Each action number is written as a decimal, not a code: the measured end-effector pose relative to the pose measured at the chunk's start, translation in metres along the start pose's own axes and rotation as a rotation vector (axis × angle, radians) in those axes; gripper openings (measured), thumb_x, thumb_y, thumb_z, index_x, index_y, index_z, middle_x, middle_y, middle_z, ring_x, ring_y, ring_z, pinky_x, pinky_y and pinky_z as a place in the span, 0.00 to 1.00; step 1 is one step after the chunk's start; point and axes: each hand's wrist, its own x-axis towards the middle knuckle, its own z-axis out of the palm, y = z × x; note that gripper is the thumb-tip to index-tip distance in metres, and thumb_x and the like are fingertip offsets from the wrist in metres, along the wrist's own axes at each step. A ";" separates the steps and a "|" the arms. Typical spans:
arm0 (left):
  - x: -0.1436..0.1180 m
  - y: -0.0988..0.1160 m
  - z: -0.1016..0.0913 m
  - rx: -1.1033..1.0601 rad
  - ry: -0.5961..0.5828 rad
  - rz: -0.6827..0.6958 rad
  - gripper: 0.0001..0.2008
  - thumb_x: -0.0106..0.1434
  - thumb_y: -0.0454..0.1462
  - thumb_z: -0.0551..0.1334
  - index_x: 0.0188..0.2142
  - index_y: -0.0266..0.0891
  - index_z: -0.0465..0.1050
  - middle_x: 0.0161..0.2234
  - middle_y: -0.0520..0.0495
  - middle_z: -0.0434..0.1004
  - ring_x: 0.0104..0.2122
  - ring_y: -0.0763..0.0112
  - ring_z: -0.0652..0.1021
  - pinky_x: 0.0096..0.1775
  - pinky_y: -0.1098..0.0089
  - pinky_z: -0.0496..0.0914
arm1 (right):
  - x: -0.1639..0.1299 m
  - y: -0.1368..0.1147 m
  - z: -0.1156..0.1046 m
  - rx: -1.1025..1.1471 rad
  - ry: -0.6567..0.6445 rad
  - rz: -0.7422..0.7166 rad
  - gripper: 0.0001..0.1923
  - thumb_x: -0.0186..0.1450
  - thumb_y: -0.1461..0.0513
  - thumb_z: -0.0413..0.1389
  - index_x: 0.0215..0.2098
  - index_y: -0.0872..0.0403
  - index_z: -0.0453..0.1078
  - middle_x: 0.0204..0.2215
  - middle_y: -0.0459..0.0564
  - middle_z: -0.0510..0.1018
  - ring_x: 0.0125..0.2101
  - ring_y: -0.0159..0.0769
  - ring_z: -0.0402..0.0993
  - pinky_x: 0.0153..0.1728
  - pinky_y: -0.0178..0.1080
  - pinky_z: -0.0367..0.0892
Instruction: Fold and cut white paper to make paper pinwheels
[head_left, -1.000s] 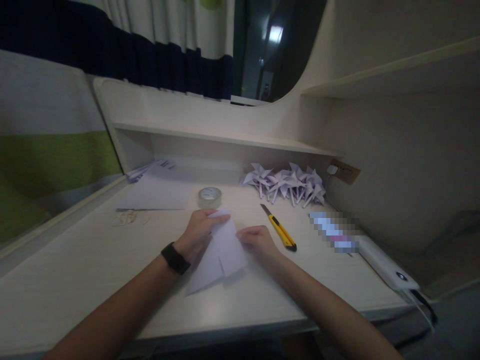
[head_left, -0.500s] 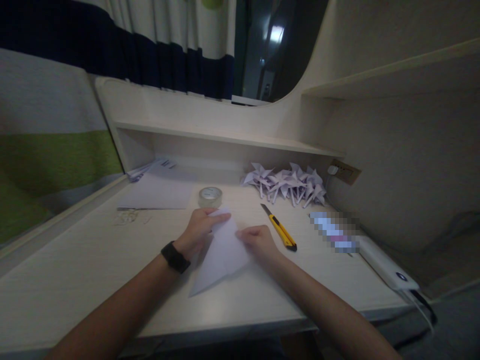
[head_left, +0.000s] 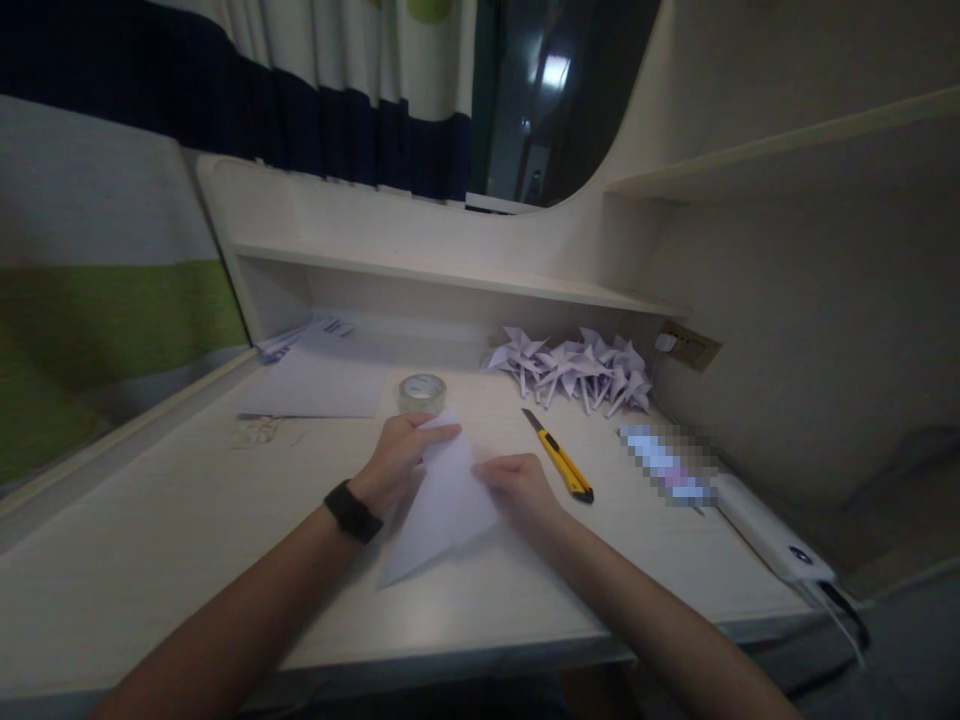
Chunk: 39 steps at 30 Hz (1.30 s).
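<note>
A white sheet (head_left: 442, 500) is being pressed flat mid-desk (head_left: 150, 530), pinned by the left hand (head_left: 394, 465) and right hand (head_left: 517, 485), already folded to a point, while finished pinwheels (head_left: 574, 368) are heaped behind; more folds seem left

Both bare forearms reached forward and converged at the middle. The left hand (head_left: 394, 462), a dark band at its wrist, lay palm down with fingers curled; the right hand (head_left: 517, 483) rested knuckles up, fingers bent inward.
</note>
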 end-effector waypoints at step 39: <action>0.014 -0.001 -0.023 0.004 -0.001 0.083 0.13 0.48 0.40 0.71 0.27 0.31 0.75 0.23 0.48 0.74 0.20 0.73 0.71 0.22 0.74 0.60 | -0.036 -0.016 -0.019 -0.366 -0.064 0.054 0.07 0.50 0.60 0.63 0.20 0.58 0.78 0.14 0.48 0.74 0.15 0.27 0.62 0.18 0.33 0.54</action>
